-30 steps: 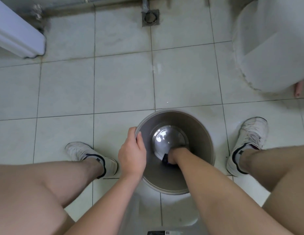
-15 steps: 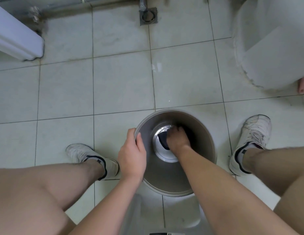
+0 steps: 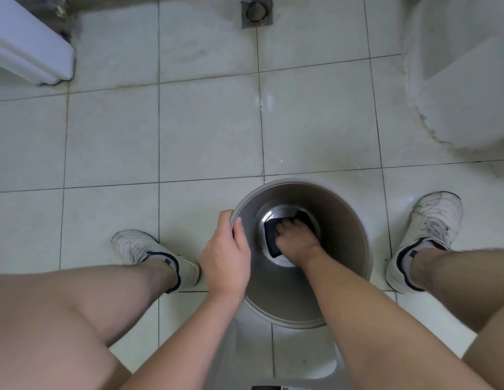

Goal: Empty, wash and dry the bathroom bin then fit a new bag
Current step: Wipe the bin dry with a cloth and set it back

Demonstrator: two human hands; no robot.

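Note:
A round grey metal bin (image 3: 341, 291) stands upright on the tiled floor between my feet, its shiny bottom showing. My left hand (image 3: 227, 253) grips the bin's left rim, thumb inside and fingers over the edge. My right hand (image 3: 294, 239) reaches down inside the bin and presses a dark cloth (image 3: 273, 240) against the bottom, fingers spread over it. Part of the cloth is hidden under that hand.
A floor drain (image 3: 256, 12) sits at the top centre. A white fixture base (image 3: 464, 80) fills the upper right, and a white panel (image 3: 28, 46) the upper left. My shoes (image 3: 425, 235) stand either side of the bin, with wet pale tiles ahead.
My right hand has swept the dark cloth from the near side of the bin's bottom to the far side and on toward its left. My left hand has stayed on the rim.

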